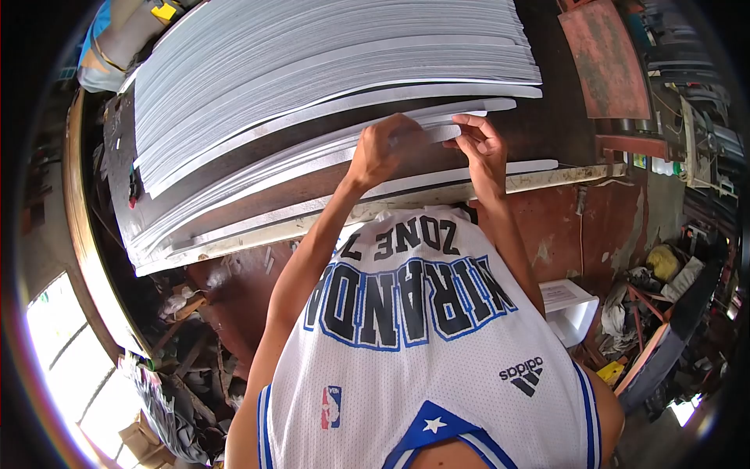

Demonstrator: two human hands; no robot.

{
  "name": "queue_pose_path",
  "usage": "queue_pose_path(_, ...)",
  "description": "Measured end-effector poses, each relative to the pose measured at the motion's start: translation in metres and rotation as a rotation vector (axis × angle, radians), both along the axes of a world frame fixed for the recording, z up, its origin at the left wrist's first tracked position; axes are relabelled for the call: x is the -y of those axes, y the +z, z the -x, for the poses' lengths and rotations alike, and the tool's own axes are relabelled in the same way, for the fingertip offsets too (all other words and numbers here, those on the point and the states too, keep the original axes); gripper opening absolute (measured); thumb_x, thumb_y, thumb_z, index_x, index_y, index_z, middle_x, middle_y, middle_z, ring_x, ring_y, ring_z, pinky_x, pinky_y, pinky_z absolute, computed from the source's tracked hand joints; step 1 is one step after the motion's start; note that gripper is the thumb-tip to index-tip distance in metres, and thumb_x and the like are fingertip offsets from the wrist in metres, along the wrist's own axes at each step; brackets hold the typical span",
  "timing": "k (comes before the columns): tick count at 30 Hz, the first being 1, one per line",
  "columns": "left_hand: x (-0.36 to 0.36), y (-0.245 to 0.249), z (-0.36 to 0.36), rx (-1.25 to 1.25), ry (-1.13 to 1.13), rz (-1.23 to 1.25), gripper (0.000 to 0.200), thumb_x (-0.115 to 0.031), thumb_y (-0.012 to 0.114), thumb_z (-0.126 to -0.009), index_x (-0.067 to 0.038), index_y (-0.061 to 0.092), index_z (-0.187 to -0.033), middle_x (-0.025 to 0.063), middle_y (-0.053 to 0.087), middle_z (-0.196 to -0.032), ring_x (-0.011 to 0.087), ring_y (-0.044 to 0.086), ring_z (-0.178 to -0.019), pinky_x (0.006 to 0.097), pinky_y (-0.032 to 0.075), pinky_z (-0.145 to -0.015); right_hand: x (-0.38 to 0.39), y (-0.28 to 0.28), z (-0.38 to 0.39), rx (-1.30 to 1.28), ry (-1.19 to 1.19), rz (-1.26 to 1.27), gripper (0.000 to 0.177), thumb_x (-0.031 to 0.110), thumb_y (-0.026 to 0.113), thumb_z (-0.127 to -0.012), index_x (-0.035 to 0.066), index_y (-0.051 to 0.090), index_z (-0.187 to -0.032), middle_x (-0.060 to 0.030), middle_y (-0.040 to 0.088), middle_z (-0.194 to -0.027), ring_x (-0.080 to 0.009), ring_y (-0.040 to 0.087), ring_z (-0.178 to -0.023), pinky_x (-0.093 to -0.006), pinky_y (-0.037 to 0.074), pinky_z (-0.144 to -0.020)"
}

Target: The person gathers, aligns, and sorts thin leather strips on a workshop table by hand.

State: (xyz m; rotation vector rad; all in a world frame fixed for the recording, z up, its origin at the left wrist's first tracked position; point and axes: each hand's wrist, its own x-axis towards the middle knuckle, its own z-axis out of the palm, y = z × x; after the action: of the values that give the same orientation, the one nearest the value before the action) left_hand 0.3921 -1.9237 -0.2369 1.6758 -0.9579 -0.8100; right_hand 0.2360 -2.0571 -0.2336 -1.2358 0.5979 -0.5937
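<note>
My left hand [379, 150] is closed around a few long, thin white strips [312, 151] near their right part; its fingertips are blurred. Just to its right, my right hand [480, 144] pinches the rounded end of a strip between thumb and fingers. The strips run leftward across the dark table [547, 144] in a loose, slightly curved bundle. Beyond both hands lies a large stack of similar strips [336, 55]. A separate white strip [535, 166] lies along the near edge, passing under my forearms.
A rusty reddish metal plate [605, 62] is at the back right. A small red and black tool [133, 191] lies at the table's left. Below the table's right side stands a white box [574, 320], with piled scrap and a yellow object [662, 263] beyond.
</note>
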Motion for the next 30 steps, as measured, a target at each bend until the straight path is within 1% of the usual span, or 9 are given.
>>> queue_pose_path(5,0.003,0.008,0.001,-0.057,0.055,-0.093,0.022,-0.017,0.068,-0.090,0.000,0.067,-0.105,0.0101,0.071,-0.087,0.0157,0.066,-0.076,0.0300,0.052,-0.071,0.000,0.005,0.005,-0.006,0.066,-0.014,0.022,-0.008,0.057,-0.091,-0.004,0.061,-0.112,-0.0112,0.063,-0.112,-0.0132,0.064,-0.091,-0.0272,0.057,-0.082)
queue_pose_path(11,0.002,-0.009,0.006,0.005,0.021,0.002,0.022,-0.017,0.069,-0.090,-0.005,0.069,-0.108,0.0107,0.071,-0.086,0.0151,0.065,-0.074,0.0281,0.050,-0.069,-0.002,0.000,0.005,-0.056,-0.011,0.051,0.029,-0.003,0.066,-0.090,-0.003,0.059,-0.118,-0.0092,0.065,-0.106,-0.0142,0.066,-0.088,-0.0269,0.057,-0.081)
queue_pose_path(13,0.001,-0.018,0.005,0.403,-0.020,0.225,0.020,-0.018,0.071,-0.089,-0.004,0.069,-0.103,0.0114,0.072,-0.088,0.0195,0.067,-0.077,0.0307,0.051,-0.069,-0.004,0.006,0.010,-0.073,0.015,0.031,0.027,-0.002,0.068,-0.089,-0.002,0.062,-0.116,-0.0076,0.067,-0.100,-0.0111,0.065,-0.088,-0.0253,0.057,-0.077)
queue_pose_path(14,0.000,-0.022,0.005,0.404,-0.020,0.224,0.020,-0.018,0.071,-0.089,-0.004,0.069,-0.103,0.0114,0.072,-0.088,0.0195,0.067,-0.077,0.0307,0.051,-0.069,-0.003,0.002,0.015,-0.073,0.014,0.031,0.027,-0.002,0.068,-0.089,-0.002,0.062,-0.116,-0.0076,0.067,-0.100,-0.0111,0.065,-0.088,-0.0253,0.057,-0.077)
queue_pose_path(19,-0.010,-0.018,0.017,0.500,-0.179,-0.023,0.016,-0.018,0.071,-0.088,-0.004,0.065,-0.093,0.0109,0.073,-0.089,0.0246,0.069,-0.079,0.0375,0.053,-0.071,-0.004,-0.029,0.039,-0.231,-0.050,0.084,0.018,0.001,0.070,-0.087,-0.002,0.067,-0.105,-0.0069,0.069,-0.094,-0.0117,0.066,-0.081,-0.0238,0.055,-0.074)
queue_pose_path(20,-0.011,-0.037,0.017,0.450,-0.180,0.012,0.017,-0.020,0.069,-0.088,-0.005,0.065,-0.095,0.0117,0.072,-0.088,0.0280,0.070,-0.074,0.0395,0.053,-0.067,-0.004,-0.033,0.041,-0.232,-0.054,0.082,0.018,0.001,0.070,-0.087,-0.002,0.067,-0.105,-0.0069,0.069,-0.094,-0.0117,0.066,-0.081,-0.0238,0.055,-0.074)
queue_pose_path(23,-0.011,-0.036,0.022,0.518,-0.102,-0.039,0.019,-0.022,0.068,-0.088,-0.005,0.065,-0.095,0.0121,0.071,-0.089,0.0334,0.069,-0.071,0.0426,0.054,-0.062,-0.001,-0.049,0.042,-0.354,-0.112,0.030,0.020,0.003,0.071,-0.087,-0.002,0.067,-0.106,-0.0077,0.070,-0.092,-0.0120,0.066,-0.078,-0.0243,0.054,-0.073)
queue_pose_path(26,-0.012,-0.045,0.023,0.634,-0.004,-0.130,0.018,-0.023,0.068,-0.088,-0.007,0.065,-0.096,0.0117,0.069,-0.090,0.0362,0.068,-0.072,0.0446,0.053,-0.059,0.005,-0.065,0.031,-0.413,-0.014,0.426,0.024,0.006,0.072,-0.086,0.002,0.067,-0.109,-0.0094,0.069,-0.091,-0.0140,0.065,-0.073,-0.0295,0.053,-0.066)
queue_pose_path(30,-0.011,-0.045,0.022,0.695,0.047,-0.218,0.016,-0.021,0.059,-0.091,-0.006,0.060,-0.088,0.0136,0.066,-0.083,0.0383,0.066,-0.066,0.0450,0.054,-0.059,0.007,-0.064,0.012,-0.524,-0.043,0.674,0.031,0.010,0.075,-0.082,0.010,0.068,-0.112,-0.0081,0.061,-0.095,-0.0223,0.064,-0.067,-0.0340,0.053,-0.064)
